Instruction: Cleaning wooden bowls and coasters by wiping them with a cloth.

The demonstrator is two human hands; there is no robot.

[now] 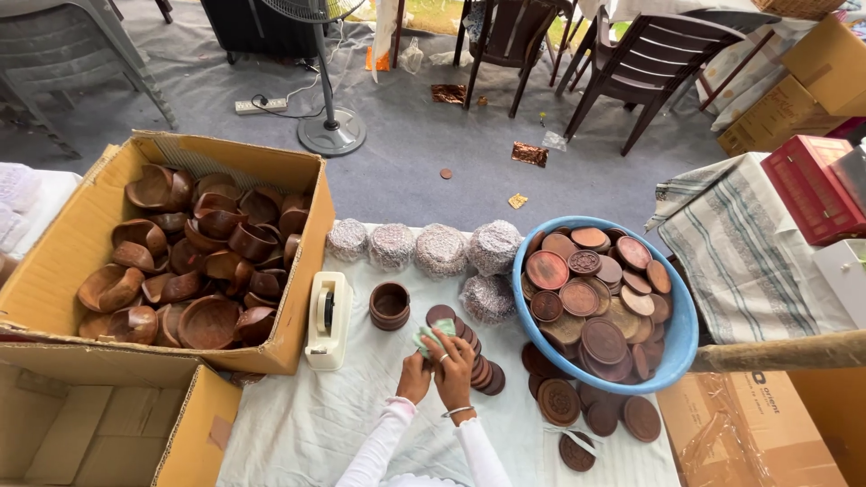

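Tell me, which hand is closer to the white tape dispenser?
Left. The left hand sits just right of the tape dispenser, across a bit of white cloth. The right hand is farther over, beside the row of wooden lids.

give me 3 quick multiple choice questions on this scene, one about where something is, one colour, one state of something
1. Where is the tape dispenser?
A. inside the basin
B. on the white cloth beside the cardboard box
C. on a chair

2. What colour is the basin holding the round wooden lids?
A. blue
B. red
C. green

3. What are the hands doing?
A. resting apart, empty
B. lifting the box
C. together on a small pale green cloth

Answers: 1 B, it stands on the white cloth next to the cardboard box of wooden bowls. 2 A, its rim is blue. 3 C, the left hand and right hand meet at the green cloth.
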